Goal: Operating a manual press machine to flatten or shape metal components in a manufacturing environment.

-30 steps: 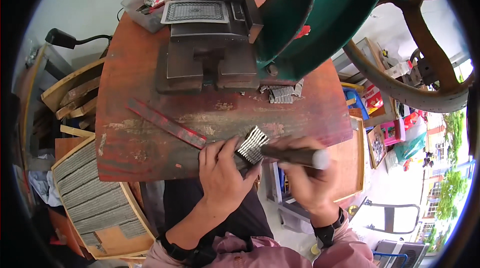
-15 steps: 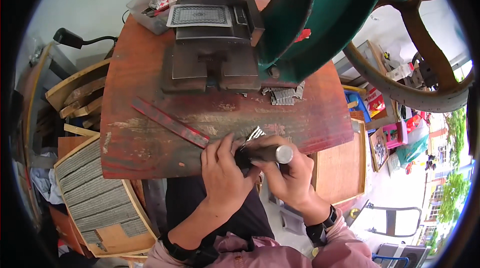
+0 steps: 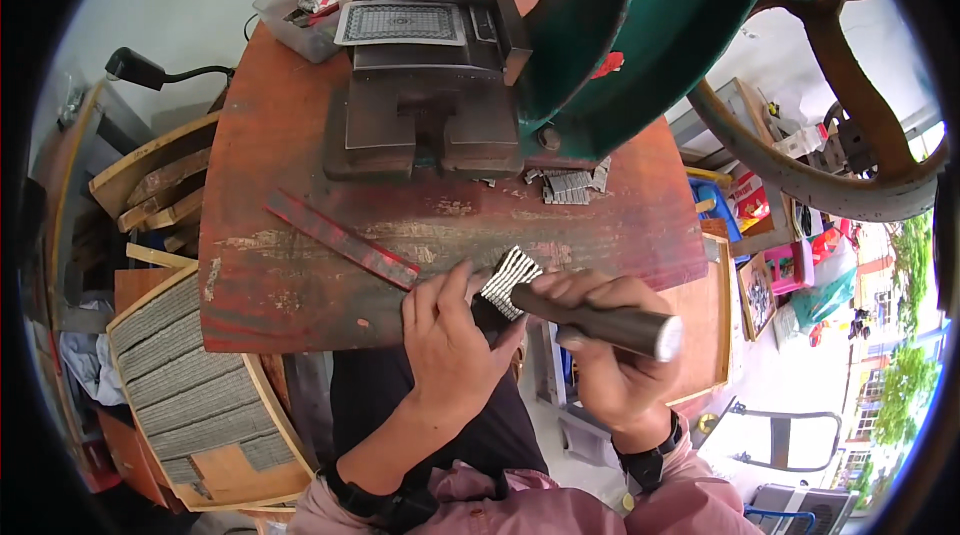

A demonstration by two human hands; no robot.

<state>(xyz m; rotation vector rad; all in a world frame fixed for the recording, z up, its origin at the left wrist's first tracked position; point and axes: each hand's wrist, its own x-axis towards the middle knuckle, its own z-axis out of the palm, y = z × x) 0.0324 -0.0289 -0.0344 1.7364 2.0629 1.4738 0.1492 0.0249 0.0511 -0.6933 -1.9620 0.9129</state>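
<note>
Left hand (image 3: 455,340): at the near edge of the table (image 3: 280,185), about 6 o'clock in the view; fingers curled together, pressed against a small stack of thin metal pieces (image 3: 507,280); thumb side touching the stack's lower end. Whether the fingers fully clamp the stack cannot be told.

Right hand (image 3: 600,355): just to 3 o'clock of the left hand, fist closed tight around a metal rod (image 3: 600,320); dark strap on the wrist.

Metal rod: grey, round, lying nearly level; blunt free end pointing to 4 o'clock, other end meeting the stack.

Stack of thin metal pieces: silvery, patterned, fanned slightly, tilted, between both hands at the table's near edge; touching the left fingers and the rod tip.

Table: worn red top, paint scraped in pale patches.

Strip (image 3: 340,238): long, flat, red and grey, lying on the table at 10 o'clock of the left hand, slanted, its near end just beside the left fingertips.

Press (image 3: 590,25): heavy green body at 12 o'clock, with dark steel block and slotted base (image 3: 420,115) on the table's far half; large wheel (image 3: 810,165) at 2 o'clock.

Loose cut pieces (image 3: 570,183): small grey pile on the table at the foot of the press, well apart from the hands.

Wooden tray (image 3: 215,415): at 8 o'clock, below table level, filled with rows of grey pieces.
</note>
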